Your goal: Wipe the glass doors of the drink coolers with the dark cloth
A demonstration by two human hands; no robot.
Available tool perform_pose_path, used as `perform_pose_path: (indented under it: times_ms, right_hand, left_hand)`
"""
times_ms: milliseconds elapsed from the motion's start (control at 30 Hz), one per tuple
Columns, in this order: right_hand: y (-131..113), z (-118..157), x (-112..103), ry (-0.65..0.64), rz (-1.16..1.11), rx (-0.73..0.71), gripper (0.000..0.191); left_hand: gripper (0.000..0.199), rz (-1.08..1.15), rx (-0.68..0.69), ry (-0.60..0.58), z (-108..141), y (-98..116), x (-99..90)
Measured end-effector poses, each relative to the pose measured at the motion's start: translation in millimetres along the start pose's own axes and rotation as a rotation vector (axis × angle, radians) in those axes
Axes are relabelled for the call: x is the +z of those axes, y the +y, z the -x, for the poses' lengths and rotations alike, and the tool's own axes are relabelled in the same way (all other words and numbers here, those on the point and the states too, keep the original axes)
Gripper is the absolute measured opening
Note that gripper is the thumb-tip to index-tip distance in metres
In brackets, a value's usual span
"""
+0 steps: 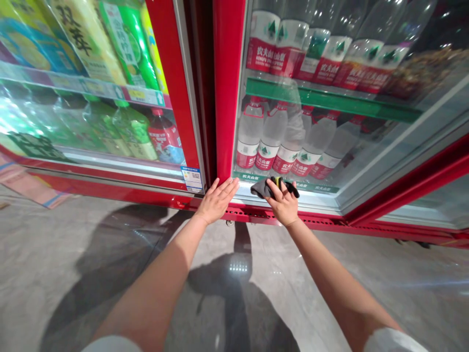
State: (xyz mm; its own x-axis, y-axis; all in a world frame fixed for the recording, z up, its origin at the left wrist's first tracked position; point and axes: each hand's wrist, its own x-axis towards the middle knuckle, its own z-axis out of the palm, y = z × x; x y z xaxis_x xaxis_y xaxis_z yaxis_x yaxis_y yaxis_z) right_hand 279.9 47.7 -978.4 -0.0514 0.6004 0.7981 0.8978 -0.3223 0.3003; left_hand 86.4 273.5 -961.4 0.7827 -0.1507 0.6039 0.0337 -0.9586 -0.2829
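My left hand [218, 199] lies flat, fingers stretched out, on the lower corner of the red door frame [230, 98] of a drinks fridge. To its right, my right hand [284, 205] has its fingers curled over a dark grey and black cloth [261, 187] with a bit of yellow. The cloth is pressed against the bottom of the glass door, just above the red lower frame. Part of the cloth is hidden under the fingers. Behind the glass stand water bottles [266, 149] with red and white labels.
A green shelf edge [330, 100] runs across the fridge, with more bottles above it. On the left, a second red fridge [168, 88] holds green and yellow drinks. A flat pink carton [32, 181] rests at the far left. Below is a grey shiny floor [164, 293].
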Motion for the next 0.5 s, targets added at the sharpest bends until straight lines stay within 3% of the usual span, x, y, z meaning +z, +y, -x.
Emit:
perform_pose_path:
  times_ms: [67, 167, 300, 400, 500]
  right_hand:
    - [-1, 19, 2, -0.029, -0.010, -0.009, 0.012]
    - [-22, 38, 13, -0.107, -0.056, -0.073, 0.012]
    - [-52, 14, 27, -0.119, -0.110, -0.119, 0.014]
    - [-56, -5, 30, -0.086, -0.130, -0.090, 0.014]
    - [-58, 1, 32, -0.066, -0.127, -0.041, 0.011]
  left_hand:
    - [0.083, -0.013, 0.001, -0.014, 5, -4, -4.9]
    - [0.081, -0.029, -0.021, -0.062, 13, -8, -12.4]
    - [0.079, -0.029, -0.045, -0.112, 17, -9, -18.0]
    - [0.078, -0.021, -0.046, -0.113, 16, -7, -20.1]
    - [0.079, -0.018, -0.049, -0.102, 16, -8, -23.9]
